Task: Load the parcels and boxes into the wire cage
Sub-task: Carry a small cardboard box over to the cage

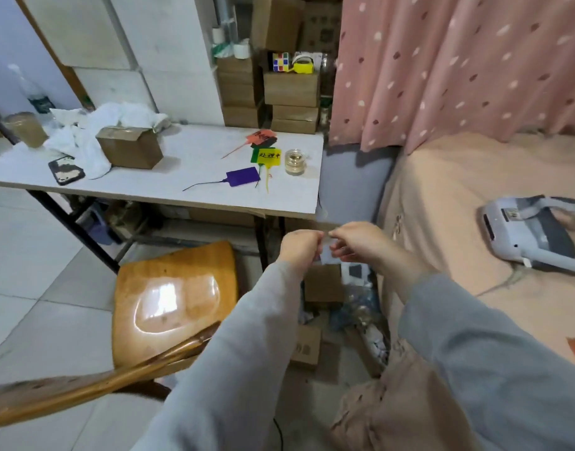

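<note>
Both hands are up together in front of the person, around the middle of the view. Left hand (pixel 301 247) and right hand (pixel 356 239) have their fingers curled in, pinching a small pale sheet (pixel 329 255) between them; can't tell what it is, it's blurry. Down at 6 o'clock from the hands a small cardboard box (pixel 322 283) sits on the floor, another box (pixel 307 348) lower still. On the white table (pixel 188 157) at 11 o'clock there's a brown box (pixel 130 146), beside crumpled white cloth (pixel 94 131). Colored tags (pixel 265 151) and a glass jar (pixel 295 161) sit at 12. Wooden chair (pixel 172 294) is at 8 o'clock.
</note>
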